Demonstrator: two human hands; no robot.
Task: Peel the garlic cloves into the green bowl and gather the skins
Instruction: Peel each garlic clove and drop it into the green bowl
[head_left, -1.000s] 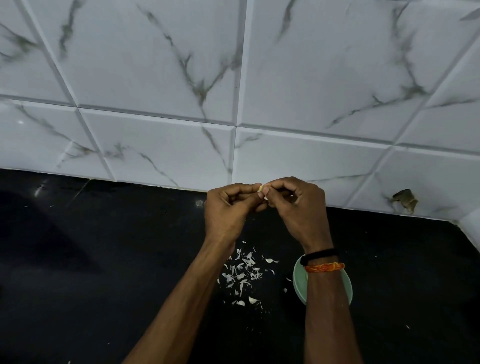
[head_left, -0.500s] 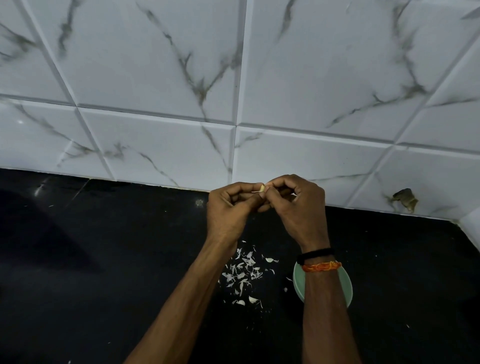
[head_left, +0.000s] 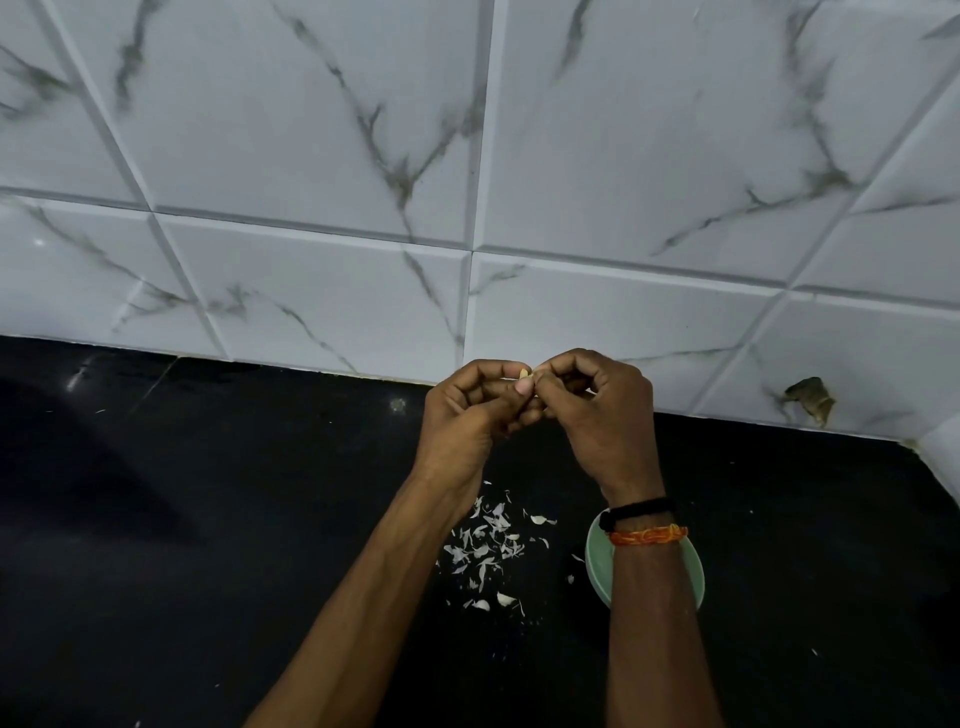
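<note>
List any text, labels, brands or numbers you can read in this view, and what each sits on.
None: no readable text anywhere.
White marble-veined wall tiles: veins only.
Round pale green bowl: its visible rim is plain.
Black and orange thread wristbands: no print.

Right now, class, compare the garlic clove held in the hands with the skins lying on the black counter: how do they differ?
The garlic clove is one yellowish piece; the skins are many thin white flakes. The clove is pinched up in the air between the left hand and right hand, mostly hidden; the skins lie scattered on the counter, left of the green bowl. Neither is in the bowl.
</note>
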